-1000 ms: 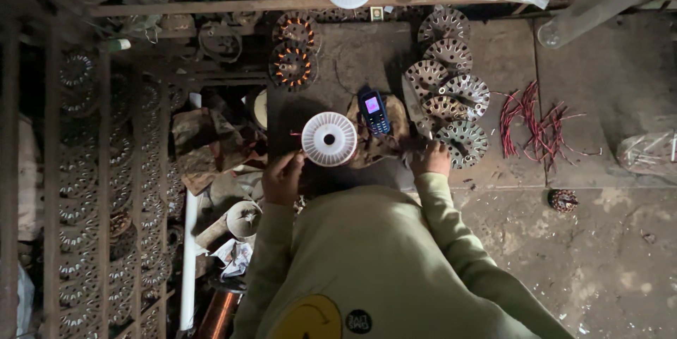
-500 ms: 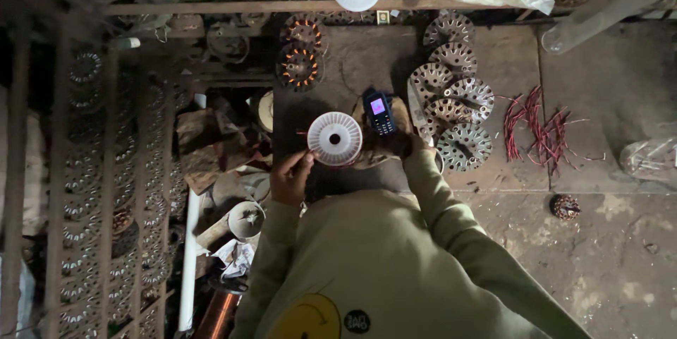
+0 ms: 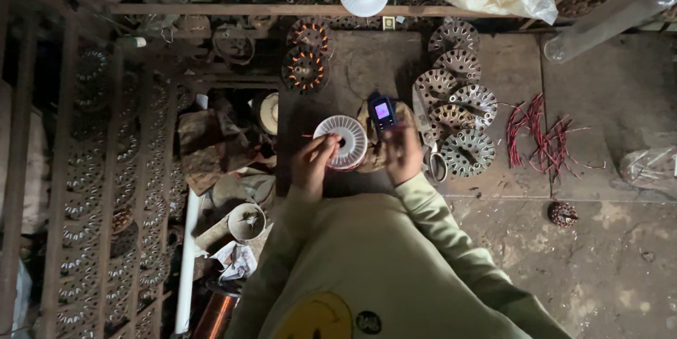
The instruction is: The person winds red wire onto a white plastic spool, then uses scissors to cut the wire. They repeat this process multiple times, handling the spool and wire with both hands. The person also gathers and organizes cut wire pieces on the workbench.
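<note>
Hands (image 3: pixel 356 155) now both at spool (image 3: pixel 341 142)

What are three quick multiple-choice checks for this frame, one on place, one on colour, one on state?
1. Where is the small dark phone with the lit screen relative to the round white ribbed plastic spool?
A. Left of it
B. Right of it
C. Under it

2. What colour are the loose short wire pieces on the floor slab at the right?
A. Red
B. Blue
C. Green

3. What is the left hand doing?
A. Resting flat on the floor
B. Gripping the phone
C. Touching the white spool's near edge

Answers:
1. B, the phone lies just past the spool's right rim, above the right hand.
2. A, the strands show red against the grey slab.
3. C, its fingertips sit on the spool's rim.
</note>
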